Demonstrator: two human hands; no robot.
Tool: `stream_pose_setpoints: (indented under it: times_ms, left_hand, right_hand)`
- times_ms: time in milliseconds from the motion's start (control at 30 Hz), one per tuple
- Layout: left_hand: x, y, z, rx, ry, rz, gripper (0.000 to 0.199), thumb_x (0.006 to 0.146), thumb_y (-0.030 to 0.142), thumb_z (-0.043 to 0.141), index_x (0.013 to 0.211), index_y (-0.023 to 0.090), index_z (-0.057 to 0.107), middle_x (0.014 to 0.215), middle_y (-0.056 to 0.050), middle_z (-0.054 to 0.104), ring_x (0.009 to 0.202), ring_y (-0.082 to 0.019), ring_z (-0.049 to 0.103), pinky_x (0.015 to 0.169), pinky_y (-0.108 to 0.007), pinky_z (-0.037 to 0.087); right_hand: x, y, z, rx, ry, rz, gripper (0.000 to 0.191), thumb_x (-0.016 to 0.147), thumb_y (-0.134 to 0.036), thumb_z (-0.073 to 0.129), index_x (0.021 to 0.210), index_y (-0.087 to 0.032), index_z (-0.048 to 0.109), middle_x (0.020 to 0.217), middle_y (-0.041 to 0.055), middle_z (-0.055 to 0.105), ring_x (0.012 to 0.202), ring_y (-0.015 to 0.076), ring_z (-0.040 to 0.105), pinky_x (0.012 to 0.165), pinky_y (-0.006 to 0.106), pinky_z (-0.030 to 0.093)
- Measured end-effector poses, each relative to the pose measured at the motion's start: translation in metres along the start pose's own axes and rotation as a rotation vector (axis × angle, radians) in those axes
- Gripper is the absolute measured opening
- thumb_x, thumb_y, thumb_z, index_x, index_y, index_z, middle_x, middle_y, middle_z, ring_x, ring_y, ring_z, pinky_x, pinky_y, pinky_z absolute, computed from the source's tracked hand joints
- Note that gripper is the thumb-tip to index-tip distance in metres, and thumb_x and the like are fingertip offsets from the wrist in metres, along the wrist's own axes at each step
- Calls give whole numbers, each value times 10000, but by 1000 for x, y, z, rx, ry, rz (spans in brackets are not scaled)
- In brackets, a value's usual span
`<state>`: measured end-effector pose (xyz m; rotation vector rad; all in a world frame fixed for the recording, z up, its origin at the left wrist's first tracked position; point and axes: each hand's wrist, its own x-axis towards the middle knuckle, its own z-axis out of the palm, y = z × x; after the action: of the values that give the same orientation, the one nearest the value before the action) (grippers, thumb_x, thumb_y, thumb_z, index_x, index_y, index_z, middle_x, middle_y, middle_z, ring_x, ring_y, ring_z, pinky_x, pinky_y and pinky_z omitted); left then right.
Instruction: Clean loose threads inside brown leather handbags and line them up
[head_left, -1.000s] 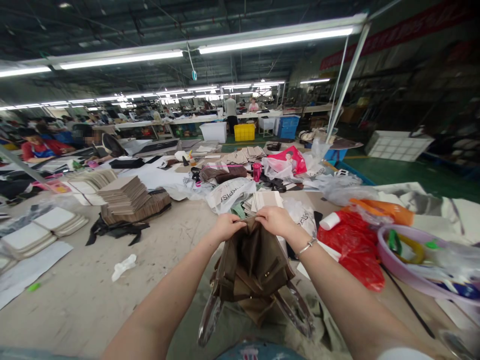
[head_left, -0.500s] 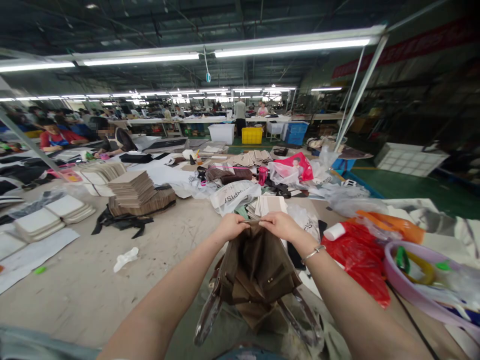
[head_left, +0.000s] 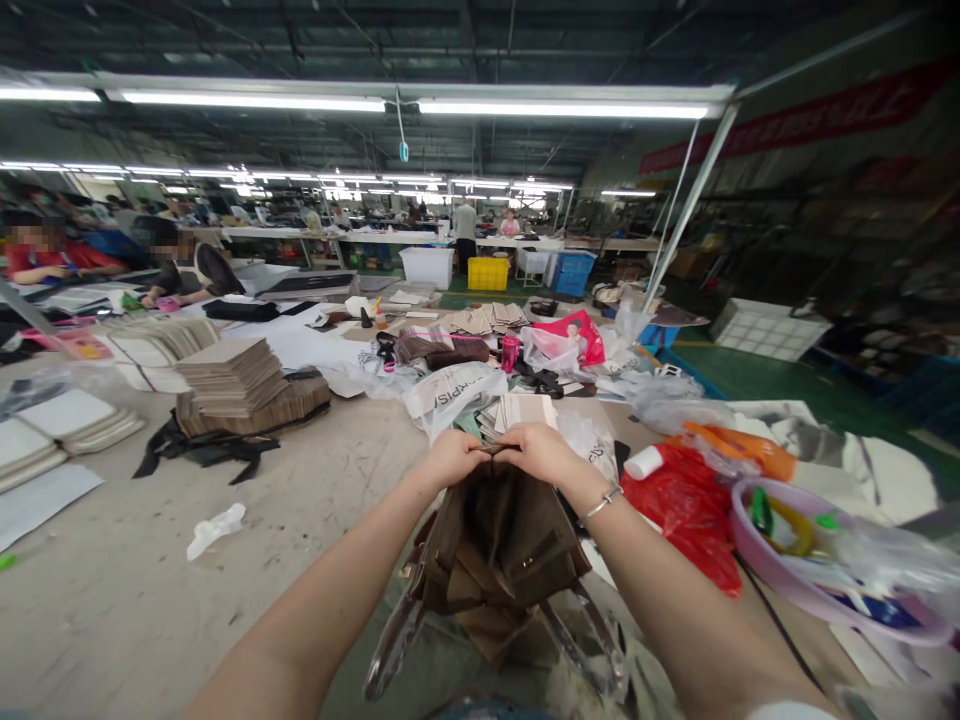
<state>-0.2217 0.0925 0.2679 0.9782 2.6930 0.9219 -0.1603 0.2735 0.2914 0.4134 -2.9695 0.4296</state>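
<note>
A brown handbag (head_left: 499, 540) hangs open toward me at the table's near edge, its lining showing. Its handles (head_left: 394, 645), wrapped in clear plastic, droop toward me on both sides. My left hand (head_left: 456, 457) pinches the far rim of the bag between thumb and fingers. Close beside it, my right hand (head_left: 538, 450), with a bracelet on the wrist, pinches the same rim. Just beyond my hands lie a stack of pale cards (head_left: 525, 412) and a printed white plastic bag (head_left: 454, 392).
Stacked beige boards (head_left: 232, 375) and black strips (head_left: 202, 450) lie to the left on the table (head_left: 300, 500). A red plastic bag (head_left: 686, 510) and a lilac basin (head_left: 795, 580) sit on the right. Two co-workers sit at the far left.
My view has turned slightly right, so the surroundings shift left. My hands have drawn a little closer together on the bag's rim, both still pinching it.
</note>
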Motion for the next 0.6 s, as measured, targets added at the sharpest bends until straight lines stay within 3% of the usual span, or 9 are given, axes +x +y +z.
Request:
stream_pose_setpoints:
  times_ms: [100, 267, 433, 600]
  left_hand:
    - [-1, -5, -1, -42, -28, -12, 189, 729, 319, 603, 684, 169, 709, 584, 14, 612, 604, -129, 519, 529, -215, 321]
    - [-7, -13, -4, -195, -91, 70, 243, 673, 342, 661, 859, 195, 711, 751, 30, 679, 734, -154, 577, 636, -217, 405]
    - [-13, -10, -3, -279, 14, 46, 271, 716, 346, 637, 921, 179, 697, 867, 0, 706, 793, -162, 608, 702, -224, 441]
    - [-14, -3, -2, -138, 91, 13, 204, 795, 283, 549, 863, 192, 719, 838, -7, 717, 749, -152, 612, 705, -235, 436]
  right_hand:
    - [5, -8, 1, -153, -51, 36, 207, 868, -352, 523, 931, -273, 704, 922, 7, 682, 878, 178, 598, 713, 248, 420]
    - [5, -7, 2, -177, -37, 2, 219, 873, -342, 499, 929, -265, 696, 938, 12, 673, 895, 175, 583, 740, 247, 407]
    - [4, -2, 1, -183, -14, 30, 222, 864, -343, 491, 907, -262, 693, 929, 11, 670, 887, 179, 580, 722, 245, 402]
    - [4, 1, 4, -182, 4, 43, 233, 868, -367, 483, 891, -255, 685, 922, 12, 667, 884, 180, 581, 725, 250, 400]
